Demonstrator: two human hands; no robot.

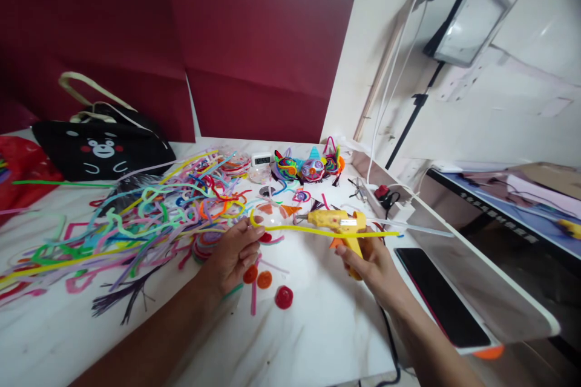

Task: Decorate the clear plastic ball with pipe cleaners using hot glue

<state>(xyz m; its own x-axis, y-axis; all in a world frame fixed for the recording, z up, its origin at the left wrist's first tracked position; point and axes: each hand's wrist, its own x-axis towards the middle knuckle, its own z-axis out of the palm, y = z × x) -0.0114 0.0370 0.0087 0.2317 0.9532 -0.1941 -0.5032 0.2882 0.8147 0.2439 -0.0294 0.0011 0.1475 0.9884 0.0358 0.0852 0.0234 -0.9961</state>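
My left hand point(238, 248) pinches a yellow pipe cleaner point(318, 230) near its curled left end. The rest of it stretches right, passing in front of the glue gun. Wrapped around the handle of the yellow glue gun point(333, 219) is my right hand point(367, 260), with the nozzle pointing left. A clear rounded piece point(271, 213) with orange patches is just beyond my left fingertips; whether they touch it I cannot tell. Below on the table lie a red coil point(284, 297), an orange coil point(264, 279) and a pink strip point(254, 297).
Tangled pipe cleaners point(149, 217) cover the table's left side. Colourful decorated balls point(312, 168) and a small digital clock point(261, 159) stand at the back. A phone point(440, 293) lies right, near a power strip point(385, 202). A black bag point(102, 148) sits back left; a lamp point(472, 21) stands upper right.
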